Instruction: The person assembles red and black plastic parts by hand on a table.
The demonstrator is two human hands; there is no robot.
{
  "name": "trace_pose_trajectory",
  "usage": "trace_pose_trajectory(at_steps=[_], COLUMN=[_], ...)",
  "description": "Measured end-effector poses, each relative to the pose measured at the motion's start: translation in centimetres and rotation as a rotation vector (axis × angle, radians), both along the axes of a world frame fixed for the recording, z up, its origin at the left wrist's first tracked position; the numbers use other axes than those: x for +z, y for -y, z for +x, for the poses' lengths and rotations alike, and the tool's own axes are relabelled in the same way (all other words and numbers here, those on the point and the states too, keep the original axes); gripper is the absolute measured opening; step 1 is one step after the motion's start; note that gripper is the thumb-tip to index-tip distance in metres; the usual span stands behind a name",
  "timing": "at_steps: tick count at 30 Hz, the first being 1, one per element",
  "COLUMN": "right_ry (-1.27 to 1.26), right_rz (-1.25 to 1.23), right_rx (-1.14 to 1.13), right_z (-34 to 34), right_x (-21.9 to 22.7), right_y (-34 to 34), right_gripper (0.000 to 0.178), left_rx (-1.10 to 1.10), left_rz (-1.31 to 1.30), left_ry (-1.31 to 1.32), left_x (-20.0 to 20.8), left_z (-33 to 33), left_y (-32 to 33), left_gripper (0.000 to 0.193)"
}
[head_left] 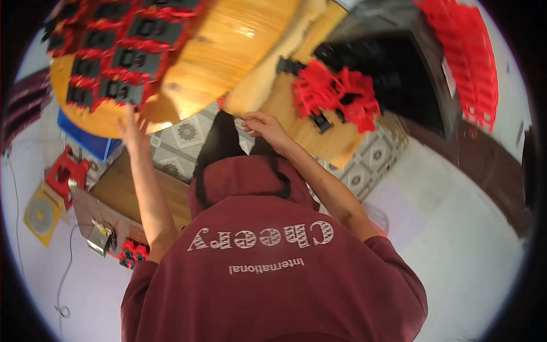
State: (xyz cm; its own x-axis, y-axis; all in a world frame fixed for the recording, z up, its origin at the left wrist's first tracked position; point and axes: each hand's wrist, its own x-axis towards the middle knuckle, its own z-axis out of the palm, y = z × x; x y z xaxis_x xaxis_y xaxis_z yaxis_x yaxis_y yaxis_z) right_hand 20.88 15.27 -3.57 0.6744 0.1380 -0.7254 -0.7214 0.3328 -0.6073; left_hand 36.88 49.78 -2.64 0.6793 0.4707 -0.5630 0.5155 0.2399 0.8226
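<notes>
My left hand (135,130) is at the near edge of a round yellow wooden table (211,62), its fingers stretched out and apart. Its fingertips are right beside the nearest of several red-and-black plastic parts (122,74) set in close rows there. Whether they touch that part, I cannot tell. My right hand (265,128) is above my lap, by the edge of a lighter wooden board (245,94). Its fingers are curled together; anything between them is too small or hidden to make out.
To the right, a pile of red plastic pieces (336,91) with some black ones lies on a wooden surface (290,117). Stacked red pieces (473,62) stand at the far right. A blue tray (88,137), a red plastic object (67,174) and a corded metal device (101,238) are at left.
</notes>
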Motion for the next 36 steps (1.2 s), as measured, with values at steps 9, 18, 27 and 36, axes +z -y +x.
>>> trace_pose_trajectory(at_steps=[9, 18, 27, 36], right_ry=[-0.237, -0.243, -0.083, 0.154], right_rz=[-1.100, -0.662, -0.474, -1.328], right_rx=[-0.425, -0.618, -0.698, -0.033], right_z=[-16.9, -17.2, -22.5, -15.7], right_x=[-12.2, -16.2, -12.1, -8.8], right_y=[14.6, 20.5, 23.6, 25.1], right_gripper=[0.057, 0.034, 0.027, 0.059], left_rx=[-0.779, -1.256, -1.022, -1.001], left_rz=[0.419, -0.223, -0.444, -0.228], left_ry=[0.214, -0.434, -0.488, -0.482], left_x=[5.6, -5.6, -7.7, -10.3], left_z=[-10.7, -16.4, -17.8, -14.7], left_y=[16.8, 35.7, 37.6, 40.0], left_gripper=[0.053, 0.093, 0.110, 0.108])
